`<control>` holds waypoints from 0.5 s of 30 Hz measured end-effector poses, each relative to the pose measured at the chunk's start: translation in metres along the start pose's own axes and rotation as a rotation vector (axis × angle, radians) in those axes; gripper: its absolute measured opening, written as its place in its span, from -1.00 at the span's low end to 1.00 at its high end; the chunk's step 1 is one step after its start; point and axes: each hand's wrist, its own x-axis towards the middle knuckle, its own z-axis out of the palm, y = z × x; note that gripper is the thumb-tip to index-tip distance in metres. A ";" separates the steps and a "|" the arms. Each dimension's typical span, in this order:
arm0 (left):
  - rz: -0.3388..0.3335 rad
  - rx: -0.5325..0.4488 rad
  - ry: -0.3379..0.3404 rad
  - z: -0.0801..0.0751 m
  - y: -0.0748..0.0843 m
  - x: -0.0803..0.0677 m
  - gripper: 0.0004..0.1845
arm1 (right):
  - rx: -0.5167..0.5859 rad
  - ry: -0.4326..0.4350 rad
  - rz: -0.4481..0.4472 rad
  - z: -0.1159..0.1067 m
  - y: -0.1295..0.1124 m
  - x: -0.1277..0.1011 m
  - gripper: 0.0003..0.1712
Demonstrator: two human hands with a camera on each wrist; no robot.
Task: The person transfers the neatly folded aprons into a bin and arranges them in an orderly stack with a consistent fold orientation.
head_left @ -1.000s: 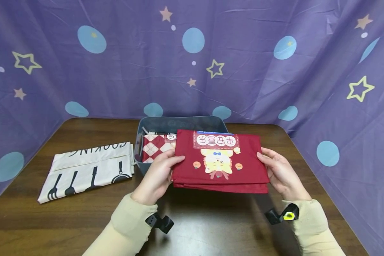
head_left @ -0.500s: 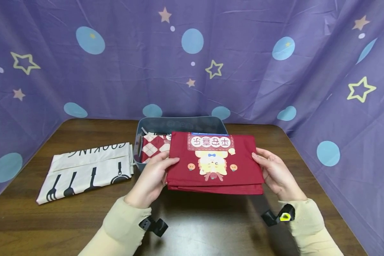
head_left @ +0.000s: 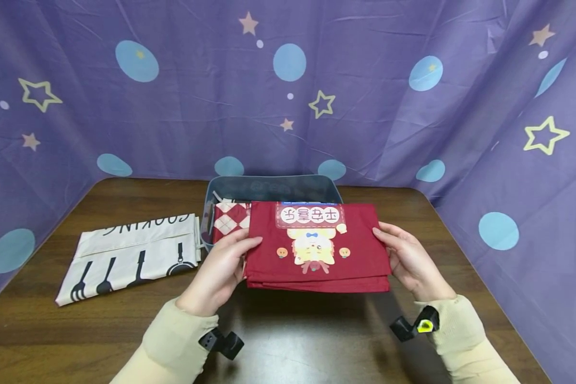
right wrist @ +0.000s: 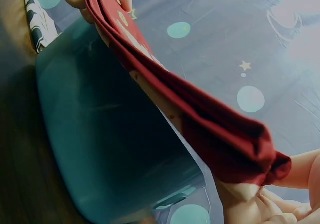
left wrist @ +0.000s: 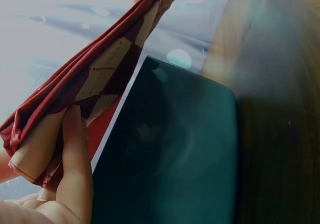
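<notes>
A folded dark red cloth [head_left: 317, 248] with a cartoon print and a label is held flat above the near side of a grey-blue bin [head_left: 273, 188]. My left hand [head_left: 223, 266] grips its left edge and my right hand [head_left: 405, 258] grips its right edge, thumbs on top. In the left wrist view the red cloth [left wrist: 95, 78] runs from my left hand [left wrist: 60, 164] up over the dark bin [left wrist: 170, 144]. From the right wrist the folded cloth [right wrist: 200, 119] spans above the bin [right wrist: 110, 144], pinched by my right hand [right wrist: 260, 199].
A red and cream argyle cloth [head_left: 230, 221] lies inside the bin at its left. A cream cloth [head_left: 132, 256] printed with black utensils and "COOKING" lies flat on the brown wooden table [head_left: 317, 341] to the left. A purple starred curtain [head_left: 288, 85] surrounds the table.
Both hands have carried the red cloth slightly left and a little toward me; the grip on its two edges is unchanged.
</notes>
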 end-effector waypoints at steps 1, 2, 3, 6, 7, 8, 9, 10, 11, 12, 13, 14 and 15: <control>-0.005 -0.001 0.001 -0.001 0.001 -0.001 -0.51 | 0.009 0.007 0.009 0.001 0.000 0.000 -0.90; -0.010 -0.002 0.000 -0.001 0.002 -0.002 -0.50 | 0.012 0.014 0.014 0.002 -0.001 0.000 -0.90; -0.014 -0.003 0.000 -0.002 0.003 -0.003 -0.49 | 0.018 0.016 0.021 0.003 -0.002 0.000 -0.90; -0.016 -0.006 -0.014 -0.004 0.007 -0.005 -0.46 | 0.021 0.003 0.035 0.006 -0.003 -0.001 -0.88; -0.013 -0.005 -0.019 -0.004 0.008 -0.006 -0.44 | 0.012 -0.003 0.040 0.006 -0.004 0.000 -0.87; -0.010 -0.005 -0.025 -0.005 0.009 -0.007 -0.42 | -0.002 -0.012 0.042 0.007 -0.005 0.000 -0.86; -0.006 -0.005 -0.029 -0.006 0.010 -0.007 -0.41 | -0.015 -0.023 0.047 0.007 -0.005 0.000 -0.83; -0.001 -0.005 -0.032 -0.006 0.011 -0.008 -0.40 | -0.034 -0.034 0.050 0.007 -0.005 0.001 -0.79; 0.003 -0.006 -0.030 -0.007 0.011 -0.008 -0.40 | -0.052 -0.047 0.051 0.007 -0.006 0.001 -0.73; 0.007 -0.002 -0.030 -0.008 0.012 -0.009 -0.39 | -0.074 -0.059 0.052 0.007 -0.006 0.001 -0.67; 0.010 0.001 -0.028 -0.008 0.012 -0.009 -0.39 | -0.093 -0.069 0.054 0.007 -0.007 0.002 -0.61; 0.013 0.005 -0.026 -0.009 0.012 -0.009 -0.39 | -0.109 -0.082 0.054 0.008 -0.007 0.002 -0.55; 0.015 0.008 -0.024 -0.010 0.012 -0.009 -0.39 | -0.122 -0.090 0.058 0.008 -0.008 0.002 -0.50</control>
